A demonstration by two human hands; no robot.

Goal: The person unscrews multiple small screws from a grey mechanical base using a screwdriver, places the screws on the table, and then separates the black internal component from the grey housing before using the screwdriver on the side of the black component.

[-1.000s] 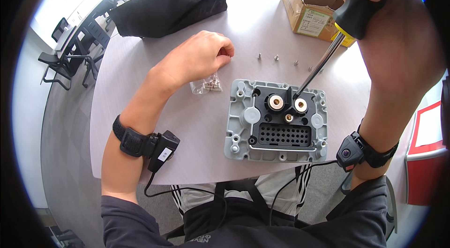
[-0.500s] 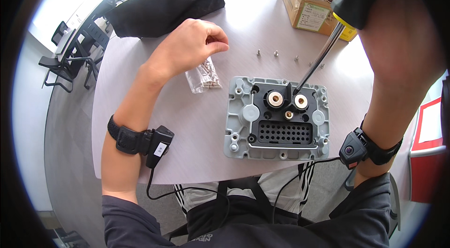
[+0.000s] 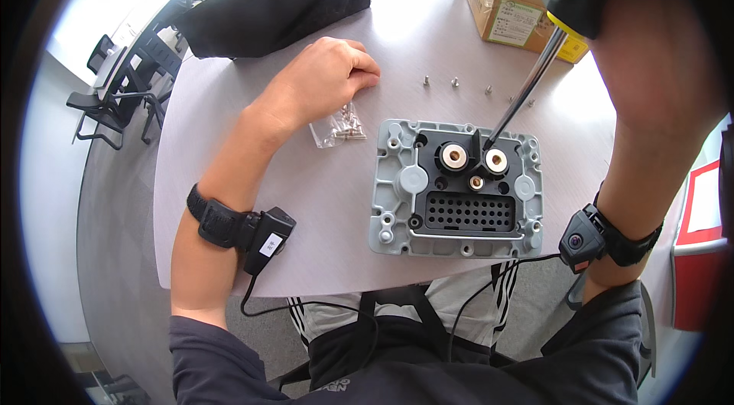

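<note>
My right hand (image 3: 650,45) is wrapped round the black and yellow handle of a screwdriver (image 3: 527,87), at the upper right. Its shaft slants down to the left, and the tip meets the black insert of a grey metal housing (image 3: 411,181), beside a ringed terminal. That insert has two large ringed terminals, a smaller one below them and a grid of round holes. Over a clear plastic bag of screws (image 3: 336,128) my left hand (image 3: 325,80) is closed, thumb and fingers pressed together; whatever they hold, if anything, is hidden.
Several loose screws (image 3: 455,82) stand in a row beyond the housing. At the back lie a black plastic bag (image 3: 283,19) and an open cardboard box (image 3: 508,19). A cable (image 3: 321,307) runs from my left wrist device past the table's near edge (image 3: 321,294).
My left thumb and fingers have drawn together, and that hand sits slightly lower. The whole view has shifted a little; the screwdriver stays at the same spot on the insert.
</note>
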